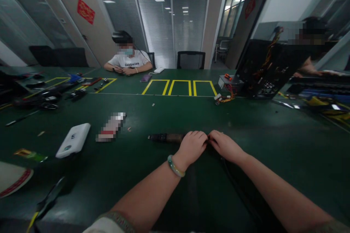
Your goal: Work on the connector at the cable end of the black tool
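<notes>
A dark, rod-shaped tool (166, 137) lies across the green table (131, 174), its narrow tip pointing left. My left hand (193, 145) is closed over the tool's right part, with a green bangle at the wrist. Close beside it, almost touching, my right hand (224, 145) has its fingers pinched at the right end of the tool; what exactly they hold is hidden. A black cable (237, 184) runs from below my right hand toward the table's near edge.
A white power bank (73, 140) and a blurred phone-like item (111, 127) lie to the left. Cables and tools fill the far left. Across the table sits a person (129, 58); a black computer case (262, 69) stands at the right, with another person behind it.
</notes>
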Demonstrator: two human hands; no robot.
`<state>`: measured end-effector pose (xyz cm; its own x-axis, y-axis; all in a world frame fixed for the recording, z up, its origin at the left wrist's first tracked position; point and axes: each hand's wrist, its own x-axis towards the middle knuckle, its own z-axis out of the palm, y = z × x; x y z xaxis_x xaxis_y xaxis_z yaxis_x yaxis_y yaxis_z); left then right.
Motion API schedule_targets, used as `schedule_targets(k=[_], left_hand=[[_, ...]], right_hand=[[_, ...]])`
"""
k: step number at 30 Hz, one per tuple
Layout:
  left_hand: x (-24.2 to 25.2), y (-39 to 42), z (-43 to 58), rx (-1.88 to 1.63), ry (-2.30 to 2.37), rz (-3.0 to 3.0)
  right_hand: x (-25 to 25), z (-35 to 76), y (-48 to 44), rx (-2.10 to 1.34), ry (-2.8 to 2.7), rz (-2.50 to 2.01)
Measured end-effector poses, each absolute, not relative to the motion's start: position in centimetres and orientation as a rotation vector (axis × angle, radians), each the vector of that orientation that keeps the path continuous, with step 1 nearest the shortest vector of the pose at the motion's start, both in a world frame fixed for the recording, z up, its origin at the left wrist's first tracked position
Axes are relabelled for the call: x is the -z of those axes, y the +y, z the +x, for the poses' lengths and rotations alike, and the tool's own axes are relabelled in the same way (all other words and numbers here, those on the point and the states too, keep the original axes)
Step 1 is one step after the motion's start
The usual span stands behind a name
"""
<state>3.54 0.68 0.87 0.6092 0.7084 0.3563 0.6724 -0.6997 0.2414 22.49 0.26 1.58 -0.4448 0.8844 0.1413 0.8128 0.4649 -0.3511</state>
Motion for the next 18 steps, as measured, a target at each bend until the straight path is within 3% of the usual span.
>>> schedule_targets(k=[9, 18], left_hand=[[-1.9, 0.1, 2.1, -0.856, 1.004, 2.732], [0.0, 1.5, 1.2, -0.743, 1.106, 2.643]], right_hand=[[-2.5, 25.7, 0.9, -0.308, -2.467, -1.436], [-2.1, 48.1, -7.9, -0.089, -1.790, -2.132]])
